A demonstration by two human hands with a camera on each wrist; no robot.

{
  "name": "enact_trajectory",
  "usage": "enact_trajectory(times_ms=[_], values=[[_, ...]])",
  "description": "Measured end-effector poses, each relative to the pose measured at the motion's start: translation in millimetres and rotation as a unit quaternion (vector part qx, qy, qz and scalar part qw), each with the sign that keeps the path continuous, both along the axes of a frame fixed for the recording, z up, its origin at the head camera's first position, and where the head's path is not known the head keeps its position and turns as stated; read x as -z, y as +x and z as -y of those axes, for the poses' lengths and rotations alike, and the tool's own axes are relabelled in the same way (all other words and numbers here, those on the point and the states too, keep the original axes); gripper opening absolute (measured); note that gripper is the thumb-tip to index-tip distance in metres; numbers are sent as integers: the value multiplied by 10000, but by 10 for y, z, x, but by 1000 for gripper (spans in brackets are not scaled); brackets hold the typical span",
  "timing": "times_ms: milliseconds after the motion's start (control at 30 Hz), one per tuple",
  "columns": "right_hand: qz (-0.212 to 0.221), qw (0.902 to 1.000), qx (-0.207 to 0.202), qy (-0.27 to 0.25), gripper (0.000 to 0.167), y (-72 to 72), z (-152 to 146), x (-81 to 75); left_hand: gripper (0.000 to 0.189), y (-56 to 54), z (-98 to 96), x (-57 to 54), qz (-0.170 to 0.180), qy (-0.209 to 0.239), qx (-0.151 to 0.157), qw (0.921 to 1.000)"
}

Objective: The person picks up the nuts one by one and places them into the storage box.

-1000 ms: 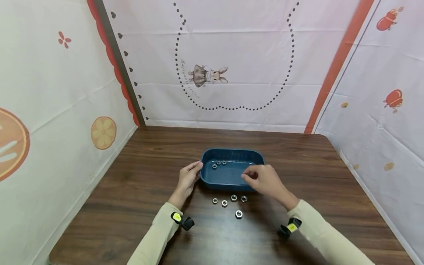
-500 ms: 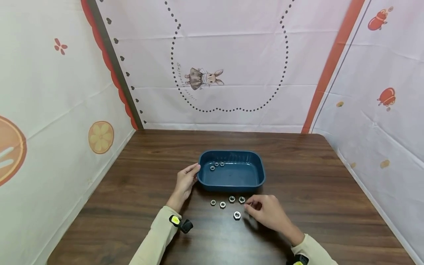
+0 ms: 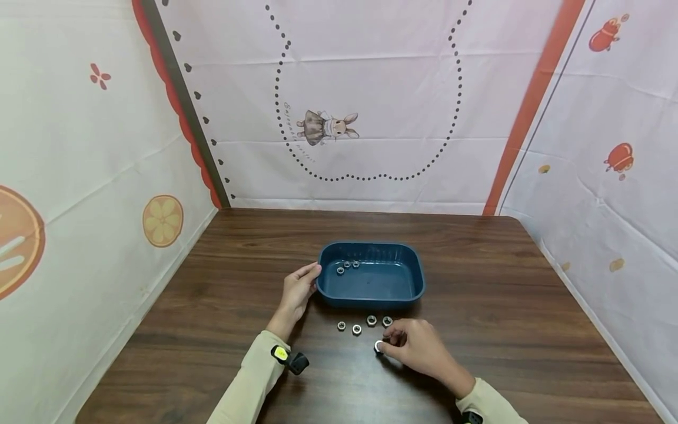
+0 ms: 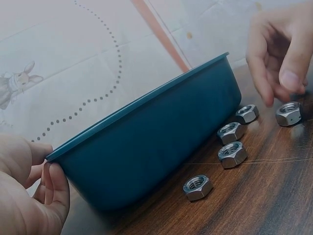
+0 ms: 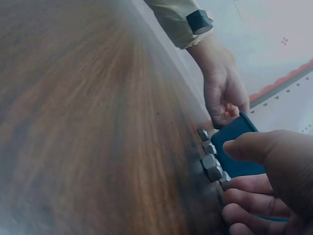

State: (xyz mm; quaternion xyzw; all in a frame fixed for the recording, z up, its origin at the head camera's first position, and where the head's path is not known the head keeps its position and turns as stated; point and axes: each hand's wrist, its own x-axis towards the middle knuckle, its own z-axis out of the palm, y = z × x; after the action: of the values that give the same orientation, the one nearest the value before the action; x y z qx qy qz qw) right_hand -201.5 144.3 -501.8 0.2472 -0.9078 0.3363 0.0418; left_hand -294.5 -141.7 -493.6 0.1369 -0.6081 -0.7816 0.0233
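Note:
A dark blue rectangular bin (image 3: 371,303) stands on the table, its left end pinched at the rim between the thumb and fingers of my left hand (image 3: 298,291). Three small hex nuts (image 3: 341,271) lie inside, toward its left. In front of the bin, several steel hex nuts (image 4: 232,154) lie loose on the wood. My right hand (image 3: 418,347) reaches down at the nearest hex nut (image 3: 378,347), the thumb tip overlapping it in the head view. In the left wrist view, the right fingertips (image 4: 289,81) hang just above that nut, thumb and fingers apart.
The brown wood-grain table (image 3: 228,353) runs back to a printed white cloth (image 3: 392,106) that hangs behind and on both sides. Black camera straps (image 3: 299,363) sit on both sleeved wrists.
My right hand has gone from over the bin to the table in front, then a little left to the nearest nut. The left hand keeps its hold on the bin.

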Motion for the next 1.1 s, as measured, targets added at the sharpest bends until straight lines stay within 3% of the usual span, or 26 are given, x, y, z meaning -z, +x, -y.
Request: enact_trajectory(times_ms=[200, 600, 1100], values=[[-129, 9994, 232, 227, 22, 6, 62, 25, 40, 11, 13, 0, -26, -15, 14, 10000], [-254, 9984, 248, 436, 24, 52, 93, 33, 39, 4, 9, 15, -80, 75, -2, 9999], [-354, 9994, 35, 8, 19, 50, 26, -22, 46, 2, 24, 8, -85, 146, 98, 9998]])
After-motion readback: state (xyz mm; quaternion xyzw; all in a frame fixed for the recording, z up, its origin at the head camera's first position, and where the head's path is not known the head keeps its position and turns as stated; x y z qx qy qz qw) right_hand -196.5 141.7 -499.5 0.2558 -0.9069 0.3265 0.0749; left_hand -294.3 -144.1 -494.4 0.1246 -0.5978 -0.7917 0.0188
